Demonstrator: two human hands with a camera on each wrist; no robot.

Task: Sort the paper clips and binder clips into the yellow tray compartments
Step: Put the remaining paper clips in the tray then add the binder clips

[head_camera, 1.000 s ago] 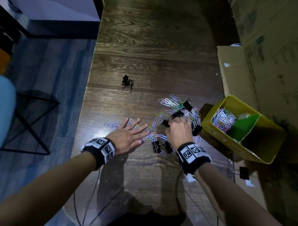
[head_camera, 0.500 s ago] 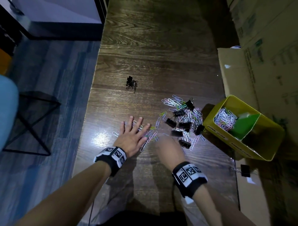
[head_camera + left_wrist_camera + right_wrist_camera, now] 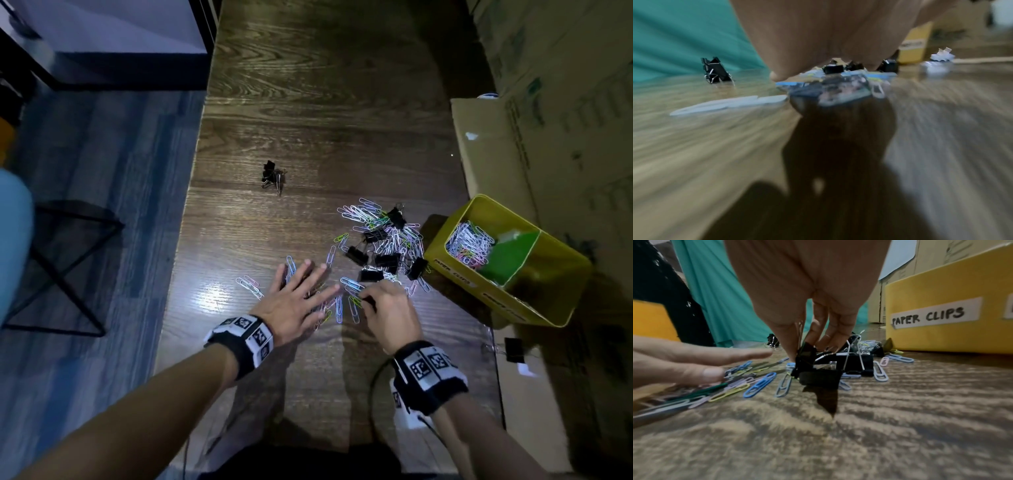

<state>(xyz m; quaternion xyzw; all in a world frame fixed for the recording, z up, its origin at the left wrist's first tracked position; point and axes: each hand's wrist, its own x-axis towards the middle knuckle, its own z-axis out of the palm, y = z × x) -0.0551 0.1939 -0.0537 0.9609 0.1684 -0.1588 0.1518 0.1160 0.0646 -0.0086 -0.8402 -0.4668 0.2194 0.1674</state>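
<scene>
A mixed pile (image 3: 383, 236) of coloured paper clips and black binder clips lies on the wooden table, left of the yellow tray (image 3: 455, 274). The tray's near-left compartment holds paper clips (image 3: 469, 243). Its wall carries a "PAPER CLIPS" label (image 3: 927, 316). My left hand (image 3: 308, 284) lies flat with spread fingers on loose paper clips (image 3: 339, 308). My right hand (image 3: 368, 298) is just right of it, and its thumb and fingers pinch a black binder clip (image 3: 807, 356) that touches the table. The left wrist view is blurred.
A small clump of binder clips (image 3: 272, 176) sits apart farther up the table. Cardboard boxes (image 3: 565, 120) stand along the right side, with one binder clip (image 3: 513, 349) on the lower cardboard. The table's left edge (image 3: 185, 240) drops to the floor and a dark stool frame.
My right hand drew back from the pile toward me and now pinches a binder clip. My left hand stays flat on the paper clips, shifted slightly.
</scene>
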